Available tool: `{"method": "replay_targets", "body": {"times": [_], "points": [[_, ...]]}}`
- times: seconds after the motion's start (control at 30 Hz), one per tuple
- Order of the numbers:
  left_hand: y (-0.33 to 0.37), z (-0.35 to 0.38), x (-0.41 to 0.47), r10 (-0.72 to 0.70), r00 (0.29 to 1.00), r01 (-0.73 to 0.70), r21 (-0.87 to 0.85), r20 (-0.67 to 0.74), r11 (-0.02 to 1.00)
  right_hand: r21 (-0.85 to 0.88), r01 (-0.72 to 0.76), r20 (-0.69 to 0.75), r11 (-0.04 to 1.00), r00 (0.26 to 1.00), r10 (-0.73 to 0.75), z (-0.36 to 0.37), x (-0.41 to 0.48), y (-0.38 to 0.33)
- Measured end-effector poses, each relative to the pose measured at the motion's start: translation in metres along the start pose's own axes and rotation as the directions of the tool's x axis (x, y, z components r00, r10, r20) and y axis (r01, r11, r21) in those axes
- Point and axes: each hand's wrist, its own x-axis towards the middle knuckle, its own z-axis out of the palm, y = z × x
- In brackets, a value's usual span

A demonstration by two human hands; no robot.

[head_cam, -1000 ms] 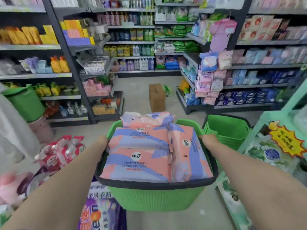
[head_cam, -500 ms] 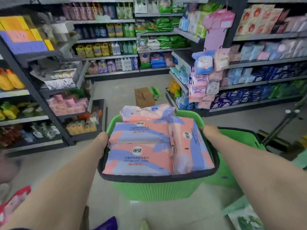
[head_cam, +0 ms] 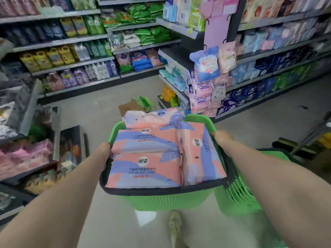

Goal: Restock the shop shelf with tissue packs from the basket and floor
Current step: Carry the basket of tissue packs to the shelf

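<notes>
I carry a green basket (head_cam: 164, 201) with a black rim in front of me, above the floor. It is filled to the top with several pink-and-purple tissue packs (head_cam: 145, 169). My left hand (head_cam: 103, 151) grips the basket's left rim and my right hand (head_cam: 222, 138) grips its right rim; the fingers of both are hidden behind the rim. The shop shelf (head_cam: 179, 29) with tissue and pad packs stands ahead on the right, its end hung with pink and blue packs (head_cam: 206, 67).
A second green basket (head_cam: 238, 192) sits on the floor at my right. A brown cardboard box (head_cam: 129, 107) and green packs (head_cam: 143, 102) lie on the aisle floor ahead. Detergent shelves (head_cam: 71, 65) line the back, a product rack (head_cam: 26, 154) the left. My shoe (head_cam: 175, 224) shows below.
I have walked forward and turned right with the basket; the shelves ahead are closer, and the packs that lay on the floor at my left have passed out of view.
</notes>
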Motion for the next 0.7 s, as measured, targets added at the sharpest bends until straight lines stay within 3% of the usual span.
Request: {"method": "replay_targets", "body": {"times": [0.37, 0.57, 0.7], "points": [[0.138, 0.109, 0.207, -0.083, 0.983, 0.059, 0.146, 0.165, 0.987, 0.086, -0.152, -0.060, 0.985, 0.986, 0.157, 0.020, 0.200, -0.094], [0.219, 0.169, 0.296, -0.077, 0.947, 0.040, 0.122, 0.311, 0.992, 0.070, -0.242, -0.137, 0.968, 0.959, 0.250, 0.024, 0.273, -0.133], [0.270, 0.214, 0.348, -0.046, 0.916, -0.047, 0.222, 0.399, 0.974, 0.041, -0.319, -0.153, 0.947, 0.935, 0.321, 0.027, 0.297, -0.145]]}}
